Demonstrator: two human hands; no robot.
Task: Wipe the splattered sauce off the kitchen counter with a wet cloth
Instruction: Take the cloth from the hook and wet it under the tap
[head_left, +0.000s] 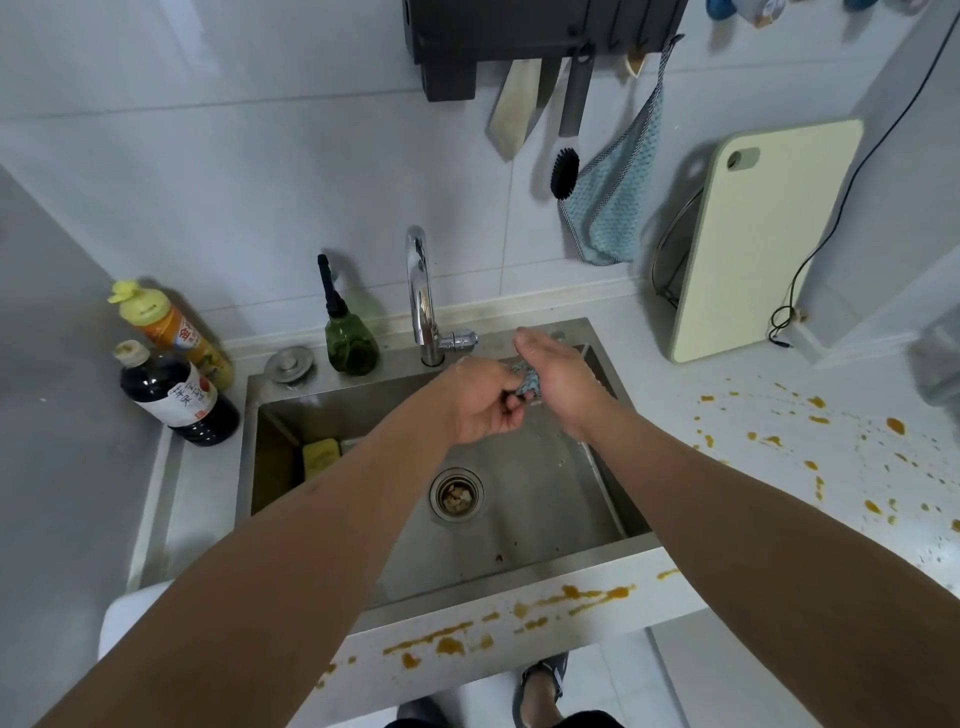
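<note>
The white table (769, 467) carries orange sauce splatters (894, 426) to the right of the sink and along its front edge. The steel sink (545, 499) holds a yellow sponge (320, 456) at its left wall and food scraps in the drain strainer (456, 493). Over the basin, near the faucet (422, 291), the left hand (480, 402) and right hand (558, 382) meet on a small blue-patterned cloth (525, 383): the left fingers curl and pinch it, the right hand wraps it from the other side. A dark sauce bottle (171, 395), a yellow-capped bottle (166, 325) and a green soap dispenser (349, 338) stand beside the sink.
</note>
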